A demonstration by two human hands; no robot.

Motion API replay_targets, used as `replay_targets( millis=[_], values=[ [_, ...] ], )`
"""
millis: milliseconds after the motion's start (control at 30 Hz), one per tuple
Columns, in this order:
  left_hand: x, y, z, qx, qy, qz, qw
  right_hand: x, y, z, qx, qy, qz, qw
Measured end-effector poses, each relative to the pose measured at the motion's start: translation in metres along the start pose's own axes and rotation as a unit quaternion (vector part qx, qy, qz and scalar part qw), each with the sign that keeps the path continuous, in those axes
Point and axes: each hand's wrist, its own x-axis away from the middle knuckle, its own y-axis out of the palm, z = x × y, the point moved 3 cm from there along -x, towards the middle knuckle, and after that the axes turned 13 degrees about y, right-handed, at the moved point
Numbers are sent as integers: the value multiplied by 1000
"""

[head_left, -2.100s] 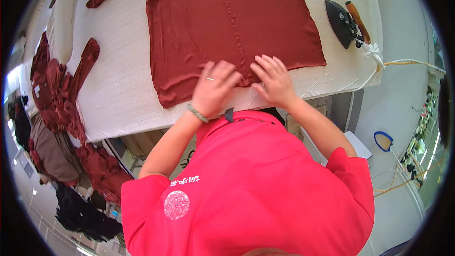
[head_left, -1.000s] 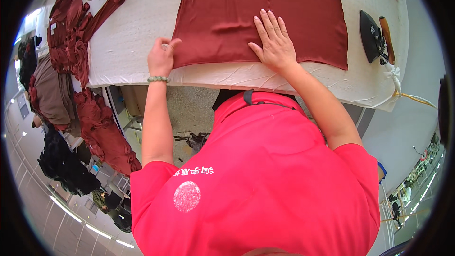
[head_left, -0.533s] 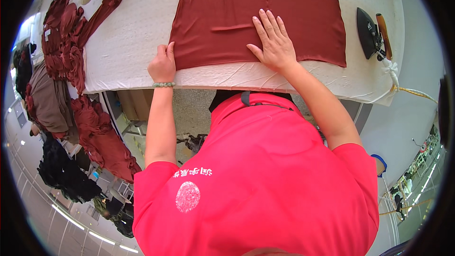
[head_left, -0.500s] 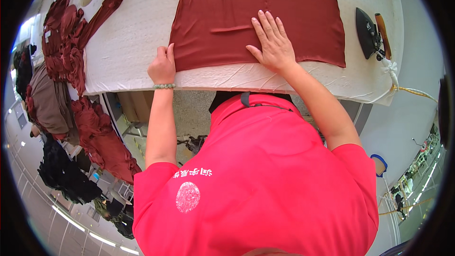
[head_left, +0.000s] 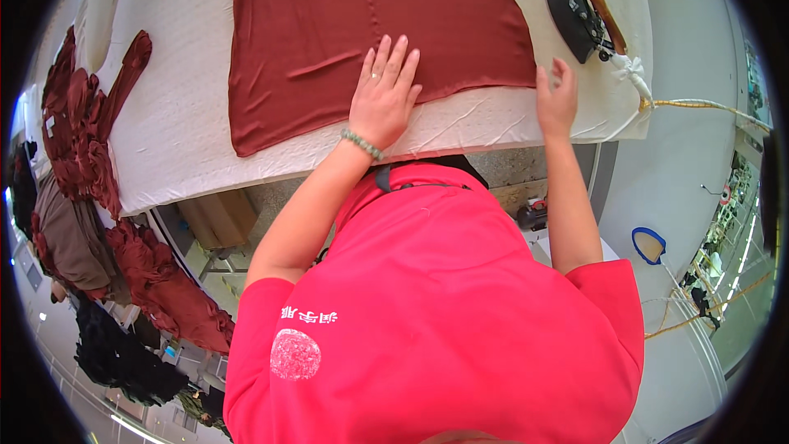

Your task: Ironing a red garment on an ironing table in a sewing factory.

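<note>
A dark red satiny garment [head_left: 370,41] lies spread on the padded white ironing table [head_left: 185,136], with a line of small puckers or buttons down its middle and a few creases near its lower left. My left hand [head_left: 385,92], with a beaded bracelet at the wrist, rests flat on the lower part of the cloth, fingers stretched out. At the garment's lower right corner is my right hand [head_left: 559,100]. Its thumb is beside the cloth edge and apart from the loosely bent, slightly blurred fingers; nothing shows in its grasp.
An iron [head_left: 575,20] with a wooden handle sits at the table's right, its wrapped cord [head_left: 690,107] running off to the right. Crumpled dark red garments [head_left: 78,127] lie over the left edge. Brown cloth [head_left: 70,234] and black cloth [head_left: 123,358] hang farther left.
The view has shifted right, so the table appears farther left. My left hand let go of the garment's left edge and now lies flat on it; my right hand left the cloth for its right corner.
</note>
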Motion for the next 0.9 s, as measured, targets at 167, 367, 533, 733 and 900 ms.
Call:
replay_targets(
  millis=[167, 367, 533, 733, 900],
  values=[
    [-44, 37, -2, -38, -20, 10, 999, -11, -8, 31, -68, 340, -307, 886],
    [-46, 47, 2, -101, -35, -18, 994, -20, -12, 45, -157, 348, -448, 809],
    [-48, 48, 1, -121, -42, -52, 990, -38, -17, 59, -306, 246, -433, 811],
    [-55, 48, 2, -141, -41, -77, 986, -41, 2, 70, -135, 166, -427, 878],
    [-51, 44, 5, -132, -45, -80, 987, -33, -2, 58, -38, 72, -359, 930]
  ],
)
